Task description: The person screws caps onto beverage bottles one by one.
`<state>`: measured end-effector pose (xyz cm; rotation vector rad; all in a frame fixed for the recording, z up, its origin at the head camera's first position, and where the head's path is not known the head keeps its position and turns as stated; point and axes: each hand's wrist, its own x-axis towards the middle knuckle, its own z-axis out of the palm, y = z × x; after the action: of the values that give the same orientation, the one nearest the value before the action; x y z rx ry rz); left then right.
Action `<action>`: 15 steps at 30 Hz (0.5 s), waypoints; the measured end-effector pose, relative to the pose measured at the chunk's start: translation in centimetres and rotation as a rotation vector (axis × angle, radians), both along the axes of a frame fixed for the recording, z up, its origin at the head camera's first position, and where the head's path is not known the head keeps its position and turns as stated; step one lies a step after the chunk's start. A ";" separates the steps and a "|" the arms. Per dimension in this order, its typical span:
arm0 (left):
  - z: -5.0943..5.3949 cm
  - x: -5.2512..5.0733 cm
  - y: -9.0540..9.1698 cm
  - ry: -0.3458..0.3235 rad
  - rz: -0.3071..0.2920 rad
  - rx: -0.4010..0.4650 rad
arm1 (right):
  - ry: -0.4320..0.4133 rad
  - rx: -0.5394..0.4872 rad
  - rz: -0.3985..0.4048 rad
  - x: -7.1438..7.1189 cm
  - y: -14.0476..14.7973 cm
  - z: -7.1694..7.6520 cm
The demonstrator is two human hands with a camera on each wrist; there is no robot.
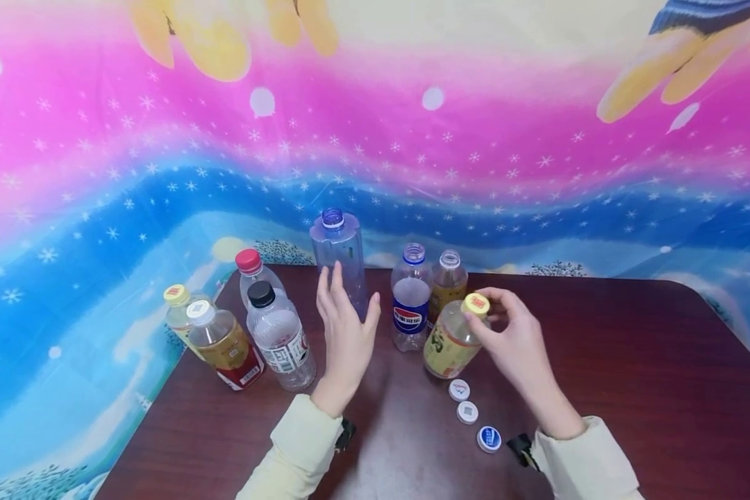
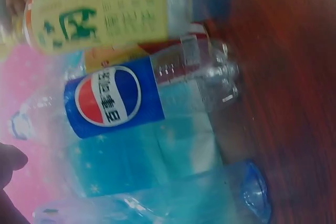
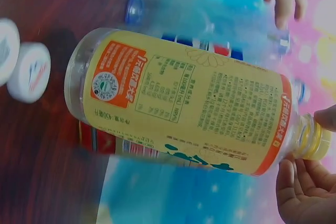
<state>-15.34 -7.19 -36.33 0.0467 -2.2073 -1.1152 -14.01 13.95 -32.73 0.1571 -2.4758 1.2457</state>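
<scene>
My right hand (image 1: 519, 340) pinches the yellow cap (image 1: 476, 304) of a clear bottle with a yellow label (image 1: 451, 344). In the right wrist view, thumb and fingers meet around that yellow cap (image 3: 313, 139). Whether the bottle's base touches the table cannot be told. My left hand (image 1: 346, 333) is open, fingers spread, in front of a tall bluish uncapped bottle (image 1: 340, 239); contact is not visible. Between the hands stands an uncapped Pepsi bottle (image 1: 410, 312), also in the left wrist view with its blue label (image 2: 113, 98). Behind the yellow-labelled bottle is another uncapped bottle (image 1: 450, 278).
Three loose caps lie near my right wrist: a white one (image 1: 459, 389), another white one (image 1: 467, 412) and a blue one (image 1: 489, 439). At left stand capped bottles: black-capped (image 1: 281, 340), red-capped (image 1: 256, 274), white-capped (image 1: 225, 344) and yellow-capped (image 1: 181, 312). A patterned cloth (image 1: 375, 153) hangs behind the table (image 1: 631, 361).
</scene>
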 end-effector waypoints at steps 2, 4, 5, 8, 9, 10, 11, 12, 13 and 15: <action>0.1 -0.6 -0.1 -0.010 0.019 0.026 | -0.008 -0.015 -0.038 -0.3 1.0 0.1; 0.1 -1.1 -0.2 -0.024 0.035 0.070 | -0.025 -0.027 -0.080 -0.8 2.0 0.1; 0.1 -1.3 -0.3 -0.024 0.044 0.089 | -0.036 -0.035 -0.103 -1.0 2.5 0.1; 0.0 -2.0 -0.3 -0.031 0.067 0.151 | -0.067 -0.049 -0.164 -1.7 3.9 -0.2; -0.1 -2.2 -0.3 -0.031 0.073 0.164 | -0.078 -0.050 -0.182 -1.9 4.2 -0.4; -0.1 -2.5 -0.4 -0.031 0.077 0.177 | -0.088 -0.048 -0.197 -2.1 4.5 -0.5; -0.2 -2.7 -0.5 -0.033 0.080 0.189 | -0.097 -0.047 -0.210 -2.2 4.8 -0.6; -0.3 -3.0 -0.6 -0.045 0.083 0.201 | -0.105 -0.043 -0.222 -2.3 5.1 -0.8; -0.4 -3.3 -0.6 -0.058 0.086 0.209 | -0.113 -0.039 -0.231 -2.4 5.3 -0.9; -0.5 -3.8 -0.8 -0.089 0.090 0.229 | -0.123 -0.033 -0.241 -2.5 5.6 -1.0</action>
<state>-19.17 -7.99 -36.87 0.2958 -2.1213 -1.3318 -16.51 19.56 -33.75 -0.2274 -2.4847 1.2239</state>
